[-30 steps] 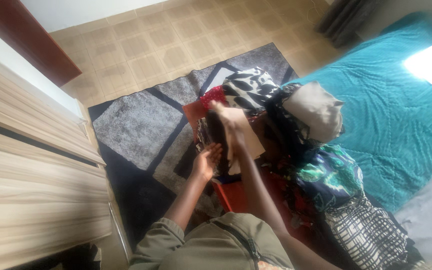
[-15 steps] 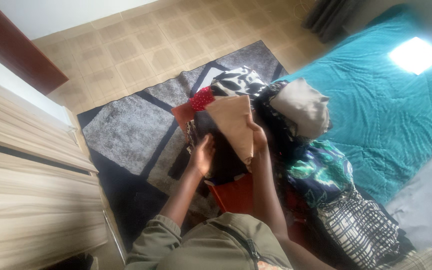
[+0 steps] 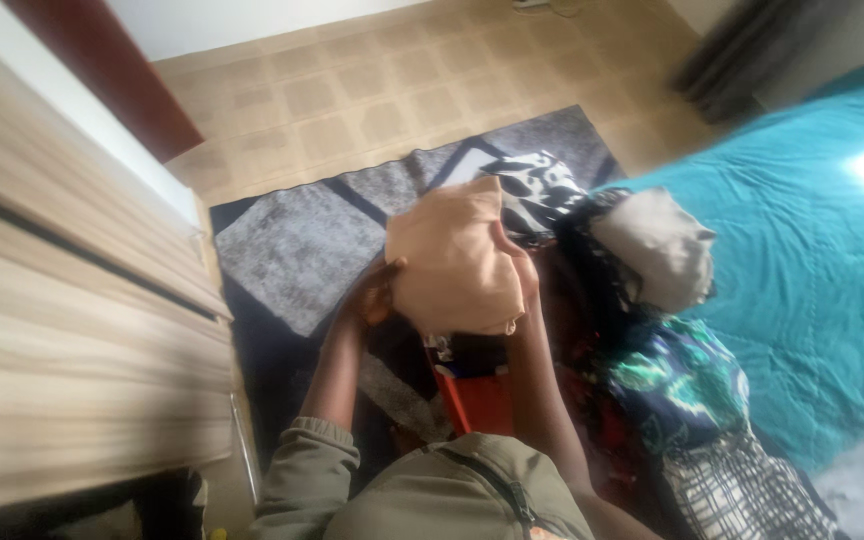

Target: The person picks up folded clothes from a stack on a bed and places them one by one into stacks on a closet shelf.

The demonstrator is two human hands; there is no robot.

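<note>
A folded tan cloth [image 3: 455,262] is lifted in front of me, above a heap of clothes. My left hand [image 3: 372,294] grips its left edge from underneath, mostly hidden by the fabric. My right hand [image 3: 518,270] holds its right edge. Below the cloth, an orange-red box [image 3: 477,398] shows between my forearms. A black-and-white patterned garment [image 3: 542,190] lies just beyond the cloth.
A beige folded garment [image 3: 652,245], a green-and-blue print [image 3: 667,385] and a checked fabric [image 3: 752,490] are stacked to my right beside a teal bedspread [image 3: 812,270]. A grey patterned rug [image 3: 292,240] covers tan floor tiles [image 3: 352,90]. A pale wooden wardrobe [image 3: 62,330] stands at left.
The tan cloth has come up from the pile, and both hands now hold it. My left hand has moved from the dark clothes to the cloth's edge. The view shifted.
</note>
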